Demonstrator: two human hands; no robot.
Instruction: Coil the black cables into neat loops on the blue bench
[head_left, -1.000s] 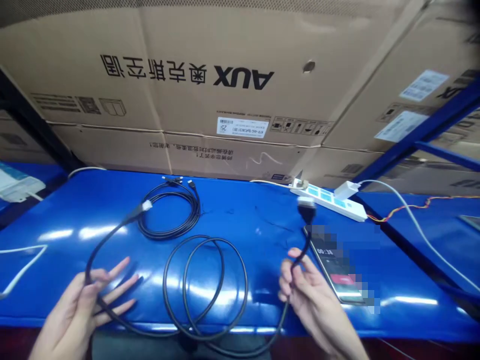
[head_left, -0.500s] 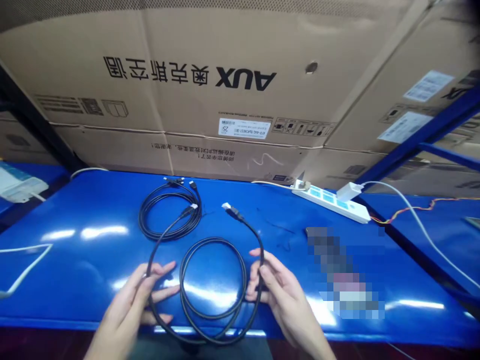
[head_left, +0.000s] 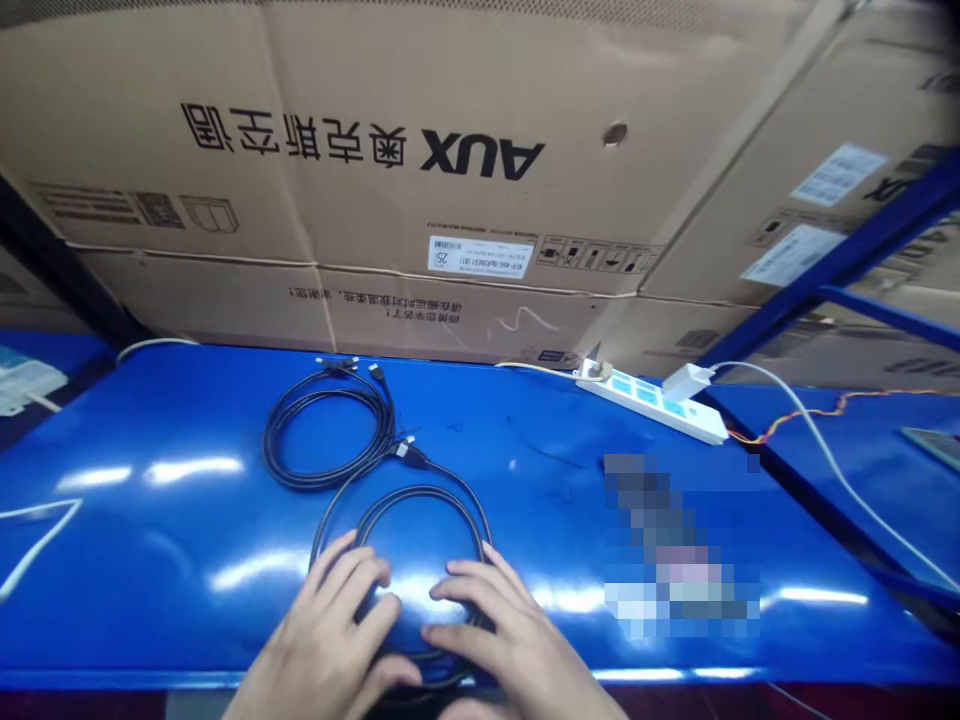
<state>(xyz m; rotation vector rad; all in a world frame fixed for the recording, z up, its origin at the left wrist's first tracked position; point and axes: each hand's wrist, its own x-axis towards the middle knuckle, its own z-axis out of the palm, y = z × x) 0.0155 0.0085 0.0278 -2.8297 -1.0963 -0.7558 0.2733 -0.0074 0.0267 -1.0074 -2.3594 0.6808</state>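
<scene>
A black cable (head_left: pixel 420 490) with metal-tipped plugs (head_left: pixel 409 450) lies in loose loops near the table's front edge. My left hand (head_left: pixel 337 620) curls over the left side of these loops. On the right side, my right hand (head_left: pixel 502 625) bends its fingers inward across the cable, gripping it. Both plugs rest close together behind the loops, pointing away from me. Much of the front of the coil is hidden under my hands. Just behind to the left lies a second coiled black cable (head_left: pixel 274 455), untouched, its plugs at the back.
A white power strip (head_left: pixel 652 400) with a white charger (head_left: pixel 686 382) plugged in sits at the back right of the blue table (head_left: pixel 187 560). A blurred-out object (head_left: pixel 675 550) lies to the right. Large cardboard boxes (head_left: pixel 360 210) stand behind, between blue posts (head_left: pixel 832 260).
My hands have moved inward and come down over the loops. The two raised cable ends have been brought together, and their plugs now lie side by side.
</scene>
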